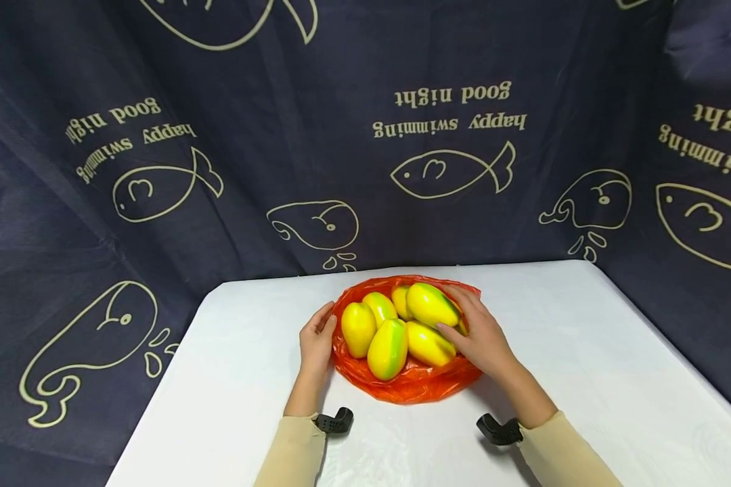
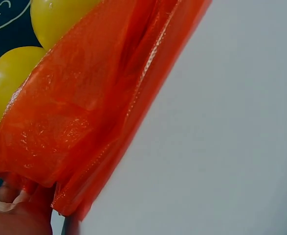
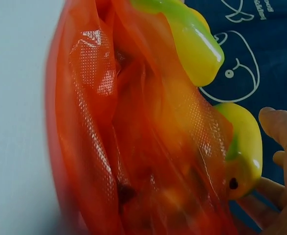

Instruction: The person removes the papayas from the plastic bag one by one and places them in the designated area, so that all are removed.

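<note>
A red plastic bag (image 1: 414, 391) lies spread open on the white table, its rim around several yellow-green mangoes. At the bag's left edge, my left hand (image 1: 317, 341) holds the rim; its fingers show partly through the red film (image 2: 60, 112) in the left wrist view. My right hand (image 1: 484, 341) reaches over the bag's right side. Its thumb and fingers span the upper right mango (image 1: 432, 304), which rests on the others. In the right wrist view, fingers curl behind a mango (image 3: 248, 147) with a dark stem spot. The far fingertips are partly hidden.
The white tabletop (image 1: 231, 379) extends on both sides of the bag. Behind it hangs a dark blue cloth (image 1: 341, 155) printed with fish and whales. A black wrist camera (image 1: 335, 421) sits on the left wrist, another camera (image 1: 499, 430) on the right.
</note>
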Demonstrator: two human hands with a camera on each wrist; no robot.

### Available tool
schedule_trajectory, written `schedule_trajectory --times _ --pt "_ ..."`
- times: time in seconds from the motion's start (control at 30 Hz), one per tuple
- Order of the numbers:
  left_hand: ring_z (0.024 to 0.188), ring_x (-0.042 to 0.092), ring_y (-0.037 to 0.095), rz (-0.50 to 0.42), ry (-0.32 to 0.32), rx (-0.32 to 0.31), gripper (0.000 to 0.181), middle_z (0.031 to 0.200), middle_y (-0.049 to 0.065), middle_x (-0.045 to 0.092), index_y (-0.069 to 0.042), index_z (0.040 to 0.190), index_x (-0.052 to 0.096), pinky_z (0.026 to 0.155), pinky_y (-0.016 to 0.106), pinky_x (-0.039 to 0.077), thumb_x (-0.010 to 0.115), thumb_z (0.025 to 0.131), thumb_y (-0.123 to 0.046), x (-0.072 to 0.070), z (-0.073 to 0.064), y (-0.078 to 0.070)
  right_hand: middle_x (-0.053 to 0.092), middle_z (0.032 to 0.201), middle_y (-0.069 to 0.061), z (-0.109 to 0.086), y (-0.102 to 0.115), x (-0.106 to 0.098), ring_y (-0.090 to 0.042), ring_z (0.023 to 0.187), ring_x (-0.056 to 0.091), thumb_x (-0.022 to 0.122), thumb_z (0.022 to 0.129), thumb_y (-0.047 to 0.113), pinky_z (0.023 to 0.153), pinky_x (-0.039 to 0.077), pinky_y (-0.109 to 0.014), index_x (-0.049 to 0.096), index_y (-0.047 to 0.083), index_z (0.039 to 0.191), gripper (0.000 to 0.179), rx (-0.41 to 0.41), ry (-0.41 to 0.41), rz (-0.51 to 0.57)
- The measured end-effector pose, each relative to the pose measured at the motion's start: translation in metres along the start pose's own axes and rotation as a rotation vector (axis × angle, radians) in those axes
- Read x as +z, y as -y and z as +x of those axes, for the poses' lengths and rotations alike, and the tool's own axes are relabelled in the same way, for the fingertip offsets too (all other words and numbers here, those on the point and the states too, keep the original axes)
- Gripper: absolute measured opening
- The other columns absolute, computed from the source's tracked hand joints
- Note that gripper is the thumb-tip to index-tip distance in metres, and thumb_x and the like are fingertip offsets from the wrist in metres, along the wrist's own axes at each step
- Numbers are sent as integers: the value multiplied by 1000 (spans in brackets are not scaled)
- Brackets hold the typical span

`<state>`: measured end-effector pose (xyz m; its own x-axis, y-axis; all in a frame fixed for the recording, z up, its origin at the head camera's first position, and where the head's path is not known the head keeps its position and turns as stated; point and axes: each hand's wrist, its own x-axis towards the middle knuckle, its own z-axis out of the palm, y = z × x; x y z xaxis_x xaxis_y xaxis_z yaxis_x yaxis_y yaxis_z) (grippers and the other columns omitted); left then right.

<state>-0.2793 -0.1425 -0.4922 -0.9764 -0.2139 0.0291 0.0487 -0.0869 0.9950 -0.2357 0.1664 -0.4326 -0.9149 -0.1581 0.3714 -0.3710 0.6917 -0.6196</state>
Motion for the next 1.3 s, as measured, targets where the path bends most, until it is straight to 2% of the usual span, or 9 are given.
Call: schedule_trajectory --times 0.13,0.37,0.6,1.07,1.3 --pt "126 57 22 -13 -10 9 40 141 13 59 -6 140 57 100 18 51 54 101 -10 -1 0 1 42 154 -8 3 0 6 -33 137 44 74 89 27 113 38 -62 38 20 152 73 5 0 17" --pt "118 59 16 -46 -21 4 39 138 13 60 -6 140 58 94 13 52 55 101 -10 0 -1 0 42 154 -9 8 3 11 -34 136 44 75 89 31 110 40 -64 37 22 154 76 33 17 4" --pt "117 60 15 -58 -21 16 39 138 14 61 -4 139 57 95 15 53 55 101 -10 1 2 2 44 152 -12 14 5 13 -36 132 47 75 88 30 109 43 -63 37 21 154 77 56 28 -22" --pt "110 61 10 -79 -52 35 37 131 14 64 -3 136 60 93 13 53 56 100 -9 0 -2 0 48 147 -14 16 6 19 -36 127 50 77 86 26 106 46 -60 37 21 153 78 87 38 -40" --pt "113 62 13 -91 -40 38 37 134 15 63 -3 136 60 95 16 53 56 100 -9 1 -3 -2 50 143 -15 12 8 14 -35 121 50 76 85 23 102 48 -60 37 18 151 77 74 -4 -14"
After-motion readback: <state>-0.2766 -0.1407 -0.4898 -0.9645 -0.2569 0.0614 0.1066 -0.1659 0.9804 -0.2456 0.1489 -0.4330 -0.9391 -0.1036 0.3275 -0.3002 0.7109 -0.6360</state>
